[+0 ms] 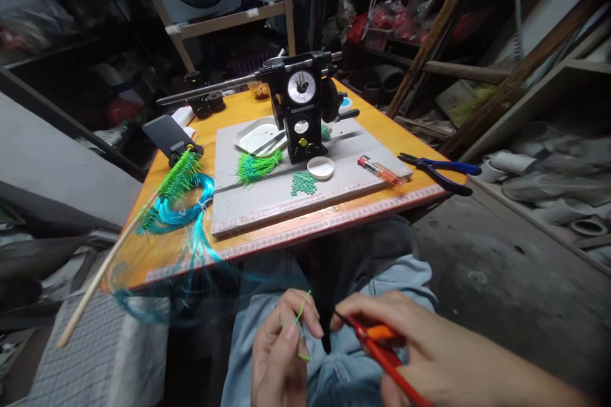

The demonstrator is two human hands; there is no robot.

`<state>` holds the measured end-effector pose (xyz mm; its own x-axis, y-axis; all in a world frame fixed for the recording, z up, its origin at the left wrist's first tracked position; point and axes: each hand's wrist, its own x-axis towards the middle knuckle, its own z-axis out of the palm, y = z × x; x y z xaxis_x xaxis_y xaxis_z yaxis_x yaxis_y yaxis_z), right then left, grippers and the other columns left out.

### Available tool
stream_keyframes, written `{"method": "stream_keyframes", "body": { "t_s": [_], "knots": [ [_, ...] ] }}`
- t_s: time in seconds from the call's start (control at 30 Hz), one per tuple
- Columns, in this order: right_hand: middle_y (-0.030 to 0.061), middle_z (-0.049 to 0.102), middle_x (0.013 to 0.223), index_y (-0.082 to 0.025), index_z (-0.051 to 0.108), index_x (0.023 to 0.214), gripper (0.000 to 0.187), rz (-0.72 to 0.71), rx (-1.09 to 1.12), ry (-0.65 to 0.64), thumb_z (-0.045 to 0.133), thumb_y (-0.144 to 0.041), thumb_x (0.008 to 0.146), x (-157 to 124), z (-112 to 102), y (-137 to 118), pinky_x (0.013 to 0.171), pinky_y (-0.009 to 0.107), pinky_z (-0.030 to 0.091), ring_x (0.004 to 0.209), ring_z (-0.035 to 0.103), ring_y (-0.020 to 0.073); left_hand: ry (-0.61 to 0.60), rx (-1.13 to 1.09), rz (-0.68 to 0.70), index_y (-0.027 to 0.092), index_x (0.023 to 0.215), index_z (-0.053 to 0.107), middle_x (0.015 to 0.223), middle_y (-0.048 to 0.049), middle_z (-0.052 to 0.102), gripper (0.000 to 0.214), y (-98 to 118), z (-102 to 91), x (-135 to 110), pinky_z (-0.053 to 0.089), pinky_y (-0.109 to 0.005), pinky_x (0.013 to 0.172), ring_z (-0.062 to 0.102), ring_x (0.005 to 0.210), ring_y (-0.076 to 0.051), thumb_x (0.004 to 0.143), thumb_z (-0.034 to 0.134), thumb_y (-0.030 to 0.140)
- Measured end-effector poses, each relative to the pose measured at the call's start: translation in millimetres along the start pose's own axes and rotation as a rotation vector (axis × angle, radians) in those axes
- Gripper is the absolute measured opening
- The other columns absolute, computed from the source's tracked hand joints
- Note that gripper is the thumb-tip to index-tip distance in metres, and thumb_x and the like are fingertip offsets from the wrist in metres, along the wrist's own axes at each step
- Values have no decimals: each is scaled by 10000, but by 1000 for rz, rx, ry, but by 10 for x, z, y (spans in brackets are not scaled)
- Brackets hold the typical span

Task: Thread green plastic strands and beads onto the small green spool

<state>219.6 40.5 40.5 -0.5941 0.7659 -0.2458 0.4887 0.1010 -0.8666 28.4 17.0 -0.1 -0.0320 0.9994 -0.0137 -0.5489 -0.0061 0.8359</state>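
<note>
Above my lap, my left hand (284,353) is closed, pinching a short bright green cord (300,307) between thumb and fingers. One end of the cord sticks up past the fingertips; another bit shows lower down. To its right, my right hand (398,337) is wrapped round a red-handled tool (389,361) with a narrow dark tip and an orange part. Whether it is scissors or pliers, I cannot tell. The tip points toward my left hand, apart from the cord. On the grey board (252,210) lie a bundle of green cords (258,166) and small green beads (304,182).
A black winding machine with a dial (300,86) stands on the board, near a white tray (255,135) and a small white dish (321,168). Blue-handled pliers (446,168) overhang the table's right edge. Blue line coils (181,213) and a wooden stick (107,264) overhang the left side.
</note>
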Motion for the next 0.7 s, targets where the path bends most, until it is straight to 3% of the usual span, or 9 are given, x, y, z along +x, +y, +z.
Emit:
{"method": "stream_keyframes", "body": {
  "t_s": [0.1, 0.23, 0.33, 0.7],
  "knots": [
    [23, 726, 1021, -293, 647, 1151, 348, 3, -16, -4, 679, -317, 805, 11, 118, -63, 846, 296, 463, 958, 625, 226, 11, -8, -42, 188, 614, 627, 692, -75, 530, 262, -5, -18, -37, 402, -308, 666, 443, 779, -231, 818, 562, 339],
    [9, 764, 768, -240, 690, 1028, 239, 22, 155, -59, 517, -373, 932, 68, 148, -93, 752, 243, 475, 765, 674, 180, 20, 7, -100, 176, 629, 659, 701, -78, 539, 250, -5, -39, -73, 413, -289, 667, 448, 776, -222, 794, 599, 354],
    [5, 766, 764, -220, 704, 974, 218, 15, 239, -66, 534, -349, 927, 109, 159, -88, 683, 217, 478, 665, 668, 153, 15, 1, -142, 168, 635, 677, 719, -77, 540, 250, 4, -44, -79, 412, -280, 691, 457, 769, -211, 789, 612, 354],
    [-6, 751, 746, -253, 724, 928, 191, 69, 276, -67, 578, -368, 885, 103, 186, 26, 608, 228, 466, 636, 627, 166, -5, -41, -158, 162, 635, 686, 722, -79, 519, 253, 26, -23, -60, 420, -297, 687, 455, 758, -215, 795, 615, 345]
  ]
}}
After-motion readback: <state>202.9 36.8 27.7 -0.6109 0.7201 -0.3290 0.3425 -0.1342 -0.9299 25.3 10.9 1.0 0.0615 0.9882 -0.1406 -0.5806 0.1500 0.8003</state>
